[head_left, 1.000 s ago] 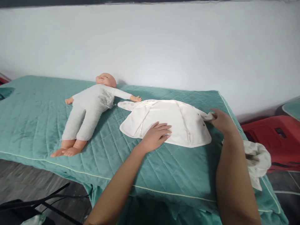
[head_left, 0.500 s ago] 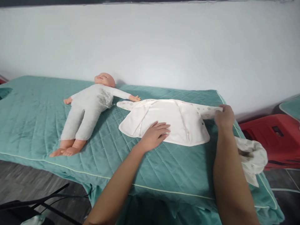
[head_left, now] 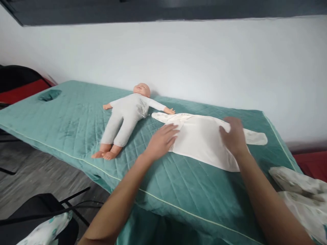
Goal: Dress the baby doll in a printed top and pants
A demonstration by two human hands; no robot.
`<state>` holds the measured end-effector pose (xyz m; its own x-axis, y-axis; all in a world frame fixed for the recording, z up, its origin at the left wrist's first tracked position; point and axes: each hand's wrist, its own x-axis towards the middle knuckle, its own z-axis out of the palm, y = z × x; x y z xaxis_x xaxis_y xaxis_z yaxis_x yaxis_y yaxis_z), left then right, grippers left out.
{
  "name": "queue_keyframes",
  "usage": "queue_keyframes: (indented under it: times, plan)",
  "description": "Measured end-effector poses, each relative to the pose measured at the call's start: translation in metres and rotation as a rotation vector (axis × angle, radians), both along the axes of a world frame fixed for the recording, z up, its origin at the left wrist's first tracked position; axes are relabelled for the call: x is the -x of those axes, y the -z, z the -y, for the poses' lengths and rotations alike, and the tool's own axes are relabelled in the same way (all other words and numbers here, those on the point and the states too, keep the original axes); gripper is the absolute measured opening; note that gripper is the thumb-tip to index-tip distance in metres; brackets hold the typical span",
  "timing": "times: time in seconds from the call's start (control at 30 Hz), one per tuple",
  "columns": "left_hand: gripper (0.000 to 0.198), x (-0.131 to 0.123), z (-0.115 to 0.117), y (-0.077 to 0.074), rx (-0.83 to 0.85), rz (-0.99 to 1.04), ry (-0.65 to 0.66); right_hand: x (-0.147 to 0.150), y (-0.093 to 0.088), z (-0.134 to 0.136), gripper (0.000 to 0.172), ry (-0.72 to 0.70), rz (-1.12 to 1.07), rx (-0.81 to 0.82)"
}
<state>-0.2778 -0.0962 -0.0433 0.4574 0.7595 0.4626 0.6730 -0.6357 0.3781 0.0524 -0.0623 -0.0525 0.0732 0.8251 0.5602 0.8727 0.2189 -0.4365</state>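
A white baby jacket [head_left: 204,141] lies spread flat on the green quilted bed cover, its patterned sleeves stretched out to both sides. My left hand [head_left: 163,139] is at the jacket's left front, fingers extended and apart. Over the right side of the jacket, near the base of the right sleeve, is my right hand [head_left: 233,136], slightly blurred, its thumb apart from the fingers. Whether it touches the cloth I cannot tell. To the left a baby doll [head_left: 125,117] with a whitish cloth body lies on its back, one hand close to the left sleeve.
The green bed [head_left: 76,129] stands against a white wall, with a face hole [head_left: 49,95] at its far left. Crumpled white patterned clothes [head_left: 301,194] lie at the right edge. A black chair [head_left: 46,211] holding patterned cloth stands at the lower left. Something red [head_left: 311,165] shows beyond the bed.
My right hand has let go of the right sleeve's cuff and moved inward over the jacket. My left hand has shifted to the jacket's left side. The view has turned left.
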Motion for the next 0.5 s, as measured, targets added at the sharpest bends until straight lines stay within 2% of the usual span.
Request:
queue_keyframes:
  times: [0.07,0.13,0.2,0.27,0.33,0.4,0.5]
  plan:
    - [0.034,0.052,-0.008,-0.015,-0.087,0.067,-0.288,0.058,-0.006,-0.019,0.038,-0.173,-0.03,0.148]
    - [0.036,0.107,-0.019,-0.025,-0.097,0.036,-0.541,0.12,-0.013,-0.046,0.05,-0.321,-0.053,0.305]
    - [0.046,0.159,-0.032,-0.029,-0.018,-0.021,-0.747,0.18,-0.023,-0.078,0.073,-0.388,-0.099,0.363]
    - [0.056,0.202,-0.046,-0.028,0.171,0.011,-0.91,0.233,-0.032,-0.112,0.09,-0.427,-0.045,0.423]
    - [0.061,0.234,-0.06,-0.026,0.375,0.111,-0.996,0.277,-0.041,-0.145,0.094,-0.406,0.0,0.505]
    - [0.059,0.252,-0.072,-0.024,0.548,0.239,-1.005,0.313,-0.046,-0.174,0.098,-0.377,-0.005,0.593]
    - [0.06,0.26,-0.084,-0.021,0.779,0.505,-0.83,0.352,-0.046,-0.21,0.101,-0.395,-0.025,0.636]
